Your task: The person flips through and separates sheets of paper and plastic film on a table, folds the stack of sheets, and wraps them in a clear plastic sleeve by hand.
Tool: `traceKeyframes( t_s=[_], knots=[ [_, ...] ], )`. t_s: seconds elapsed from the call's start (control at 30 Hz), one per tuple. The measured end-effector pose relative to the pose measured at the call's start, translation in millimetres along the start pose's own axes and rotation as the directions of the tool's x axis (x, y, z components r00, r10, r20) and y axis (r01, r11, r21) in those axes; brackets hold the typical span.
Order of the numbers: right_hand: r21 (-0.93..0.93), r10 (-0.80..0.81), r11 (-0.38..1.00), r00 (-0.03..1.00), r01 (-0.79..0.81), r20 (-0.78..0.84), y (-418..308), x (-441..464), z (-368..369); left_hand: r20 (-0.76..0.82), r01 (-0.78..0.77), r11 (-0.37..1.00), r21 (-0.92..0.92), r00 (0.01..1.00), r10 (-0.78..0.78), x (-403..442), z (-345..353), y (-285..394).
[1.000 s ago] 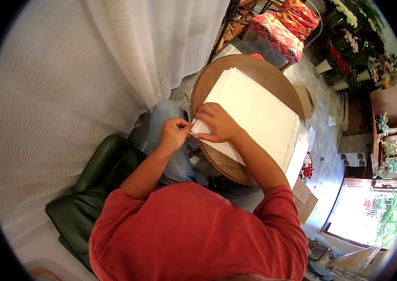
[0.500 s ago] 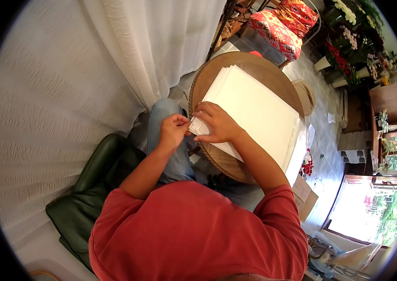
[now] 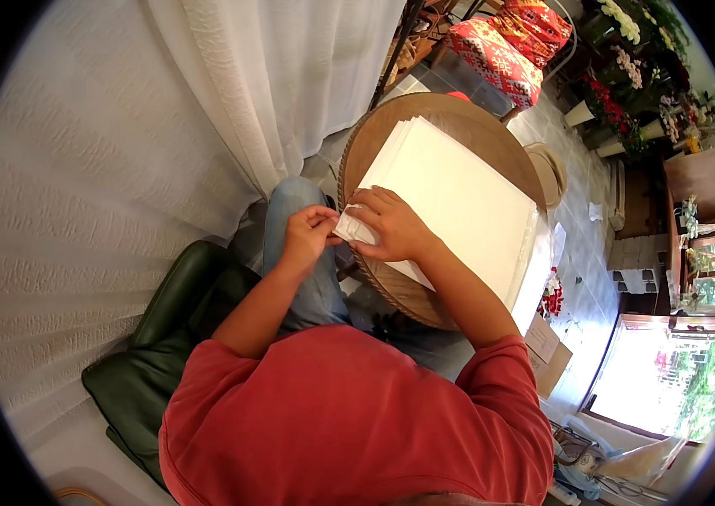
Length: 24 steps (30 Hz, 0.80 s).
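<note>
A stack of large white sheets (image 3: 467, 198) lies on a round wooden table (image 3: 438, 104). My right hand (image 3: 391, 225) rests over the stack's near left corner, its fingers curved and its thumb apart, pressing on the sheets. Beside it, my left hand (image 3: 310, 239) has its thumb and fingers pinched at the tip of that corner, just off the table's edge. A small whitish piece (image 3: 352, 228) shows between the two hands. What the left fingertips hold is too small to make out.
White curtains (image 3: 290, 76) hang at the left. A green armchair (image 3: 174, 308) stands near the person. Beyond the table are a chair with red patterned cushions (image 3: 501, 61), a round beige stool (image 3: 547, 175), flowers in pots (image 3: 619, 110) and cardboard (image 3: 550, 358) on the floor.
Both hands stay at the stack's corner. My left hand has shifted slightly left and up, and more of the whitish piece shows between the hands.
</note>
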State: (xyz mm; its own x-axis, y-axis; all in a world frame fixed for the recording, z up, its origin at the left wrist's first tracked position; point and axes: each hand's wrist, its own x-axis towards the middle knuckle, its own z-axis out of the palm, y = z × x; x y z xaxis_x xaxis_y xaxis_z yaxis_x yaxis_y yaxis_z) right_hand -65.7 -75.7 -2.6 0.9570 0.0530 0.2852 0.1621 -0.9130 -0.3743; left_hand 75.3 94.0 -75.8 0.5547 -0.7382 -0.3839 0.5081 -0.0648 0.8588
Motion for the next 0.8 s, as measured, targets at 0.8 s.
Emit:
traceKeyframes(
  t_s=[0.8],
  knots=[
    [0.076,-0.040,0.996,0.995,0.047,-0.096,11.1,-10.5,0.5,0.112,0.108,0.990,0.091,0.987,-0.118,-2.7,-5.4,11.8]
  ],
)
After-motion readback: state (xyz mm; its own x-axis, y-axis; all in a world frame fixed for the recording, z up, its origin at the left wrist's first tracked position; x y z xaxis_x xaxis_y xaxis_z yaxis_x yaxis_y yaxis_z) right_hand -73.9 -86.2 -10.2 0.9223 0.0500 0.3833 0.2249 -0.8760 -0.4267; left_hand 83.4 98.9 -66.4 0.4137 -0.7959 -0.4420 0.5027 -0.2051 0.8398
